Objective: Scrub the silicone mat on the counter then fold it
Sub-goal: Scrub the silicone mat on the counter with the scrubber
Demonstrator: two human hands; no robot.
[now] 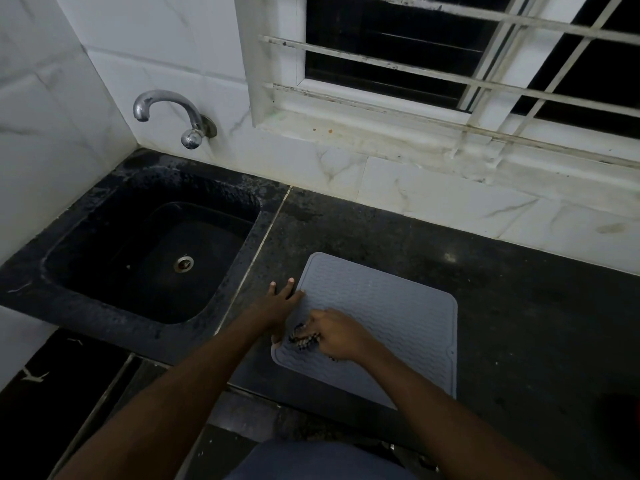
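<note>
Two hands work at a grey silicone mat [381,320] lying flat on the dark table [519,289], just right of the sink [114,306]. Left hand [280,303], fingers spread, presses on the mat's left edge, partly on the table. Right hand [337,336], fingers curled, grips a dark bristled scrubber [303,337] against the mat's near-left area. Sink basin: dark, holding only its metal drain [183,264]; whether water stands in it cannot be told. A chrome tap [166,112] projects from the tiled wall above.

Mat [388,317] flat on counter [519,306], sink [138,258] left, tap [166,112] behind sink
</note>
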